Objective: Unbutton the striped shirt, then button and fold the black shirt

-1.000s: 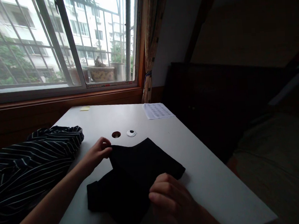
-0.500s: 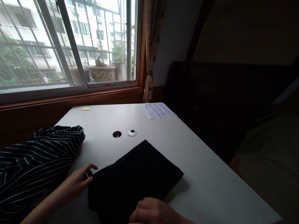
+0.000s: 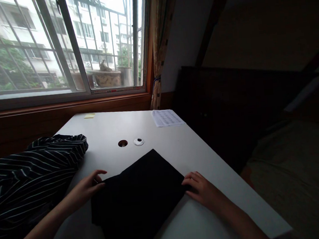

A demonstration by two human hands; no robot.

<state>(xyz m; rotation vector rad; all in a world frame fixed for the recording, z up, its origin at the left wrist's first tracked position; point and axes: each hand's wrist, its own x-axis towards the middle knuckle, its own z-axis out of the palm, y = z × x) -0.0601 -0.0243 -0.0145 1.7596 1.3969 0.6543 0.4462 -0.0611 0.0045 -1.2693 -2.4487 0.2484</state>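
Note:
A folded black cloth garment [image 3: 139, 195] lies across the white table, its lower part running out of view at the bottom. Its exact kind cannot be told. At its upper left edge, my left hand [image 3: 88, 187] has thumb and fingers apart, with the fingertips by the cloth. My right hand [image 3: 199, 187] closes its fingers on the garment's right corner, palm side hidden. To the left of my left forearm is a heaped black cloth with white stripes [image 3: 48, 159].
The white table [image 3: 214, 166] narrows toward the window. On it are a round cable hole [image 3: 123, 143], its white cover [image 3: 138, 141], printed papers [image 3: 167, 117] and a yellow note [image 3: 89, 115]. A curtain [image 3: 154, 60] hangs at the back.
My right hand has moved from the lower middle, over the garment, up and right to its right corner. My left hand stays at the upper left edge. The view has shifted slightly.

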